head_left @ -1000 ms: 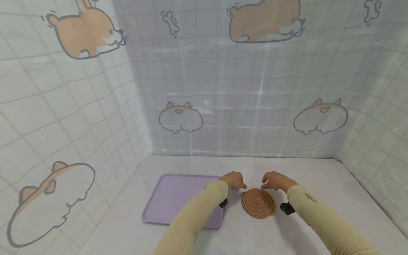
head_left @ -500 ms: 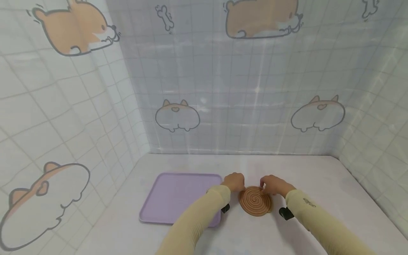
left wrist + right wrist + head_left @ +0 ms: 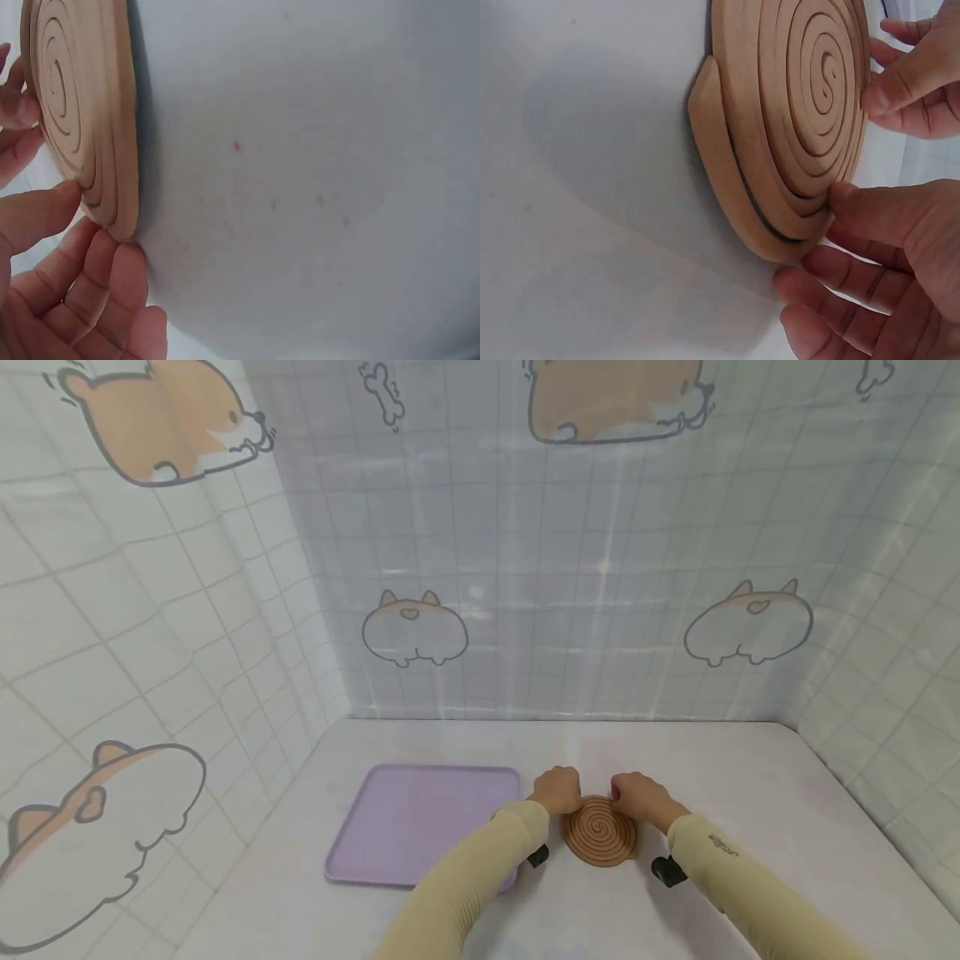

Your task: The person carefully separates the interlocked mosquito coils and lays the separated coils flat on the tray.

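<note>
A round, spiral-cut wooden disc [image 3: 599, 837] lies at the table's middle right. My left hand [image 3: 558, 790] pinches its far left edge, and my right hand [image 3: 645, 799] pinches the far right. In the left wrist view, the left thumb [image 3: 45, 216] lies on the top face of the disc [image 3: 79, 112], fingertips at the underside of the rim. The right wrist view has the right thumb [image 3: 877, 214] on the disc's coils [image 3: 780, 120] with the other fingers at the rim below. There the outermost coil's tapered end [image 3: 712, 120] stands slightly apart from its neighbour.
A shallow lilac tray [image 3: 420, 822] lies left of the disc, its right side partly behind the left sleeve [image 3: 480, 864]. Tiled-pattern sheeting [image 3: 570, 552] with cartoon dogs rises behind the white table [image 3: 720, 777] and along both sides.
Both hands came down from just beyond the disc onto its far edge and now pinch it. The head view has shifted slightly; the tray stays put.
</note>
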`<control>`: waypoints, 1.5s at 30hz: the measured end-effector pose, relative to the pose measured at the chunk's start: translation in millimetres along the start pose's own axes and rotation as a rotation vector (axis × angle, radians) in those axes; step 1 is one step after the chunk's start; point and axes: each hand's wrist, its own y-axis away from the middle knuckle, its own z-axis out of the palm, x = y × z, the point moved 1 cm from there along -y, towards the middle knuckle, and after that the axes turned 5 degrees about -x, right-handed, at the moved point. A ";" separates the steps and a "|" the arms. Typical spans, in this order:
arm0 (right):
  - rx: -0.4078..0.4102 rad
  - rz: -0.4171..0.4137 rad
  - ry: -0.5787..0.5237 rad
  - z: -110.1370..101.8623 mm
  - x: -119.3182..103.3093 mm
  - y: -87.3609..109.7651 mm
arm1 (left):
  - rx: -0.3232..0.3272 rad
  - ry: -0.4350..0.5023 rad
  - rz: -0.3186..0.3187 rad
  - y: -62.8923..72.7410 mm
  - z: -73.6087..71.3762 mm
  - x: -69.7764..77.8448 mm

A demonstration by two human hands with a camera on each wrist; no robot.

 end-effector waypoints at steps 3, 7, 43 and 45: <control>0.018 0.004 -0.001 0.1 -1.7 0.0 | 0.003 0.013 0.000 2.5 -2.3 2.9; 0.025 0.009 -0.014 1.1 -1.6 -2.0 | 0.001 0.014 -0.012 5.2 -3.9 5.2; 0.000 0.009 -0.263 -4.5 6.1 -3.1 | -0.072 0.271 0.016 2.7 -18.7 -8.2; -0.008 0.007 -0.278 -4.0 7.7 -2.5 | -0.073 0.295 0.024 3.4 -19.9 -8.9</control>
